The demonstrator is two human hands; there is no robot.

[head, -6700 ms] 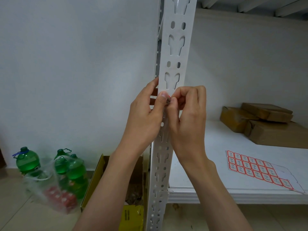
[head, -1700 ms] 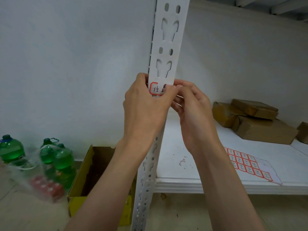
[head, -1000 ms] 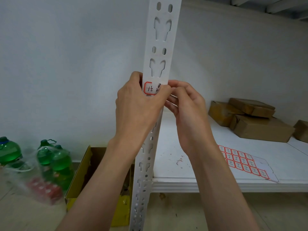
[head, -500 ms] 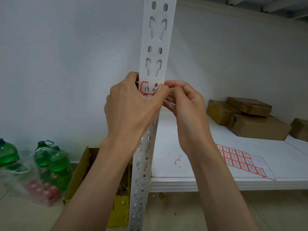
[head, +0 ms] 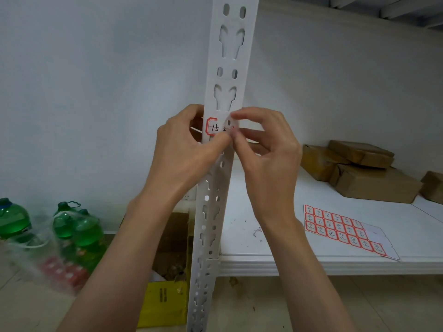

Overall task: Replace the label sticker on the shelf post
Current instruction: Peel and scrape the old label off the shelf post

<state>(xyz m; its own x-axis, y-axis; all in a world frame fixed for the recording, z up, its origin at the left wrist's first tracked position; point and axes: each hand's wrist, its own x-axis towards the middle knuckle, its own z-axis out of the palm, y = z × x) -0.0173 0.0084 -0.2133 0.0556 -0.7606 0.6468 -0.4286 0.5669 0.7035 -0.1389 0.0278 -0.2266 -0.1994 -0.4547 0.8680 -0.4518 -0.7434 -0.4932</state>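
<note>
A white perforated shelf post point(head: 229, 56) stands upright in the middle. A red-bordered label sticker point(head: 214, 127) with handwritten digits sits on its front at hand height. My left hand point(head: 184, 149) wraps the post from the left, thumb tip at the sticker's lower right edge. My right hand point(head: 266, 149) comes from the right, its curled thumb and forefinger pinching the sticker's right end. The sticker's right part is hidden by fingers. A sheet of red-bordered stickers point(head: 340, 230) lies on the white shelf point(head: 335, 264).
Brown cardboard parcels point(head: 359, 171) are stacked at the back right of the shelf. On the floor at left stand green bottles point(head: 79, 228) partly in a clear plastic bag. A yellow cardboard box point(head: 165, 283) sits beside the post's base.
My right hand's fingers have opened out and lifted a little at the sticker's right end, and the left thumb has slid lower. More of the sticker's left part shows.
</note>
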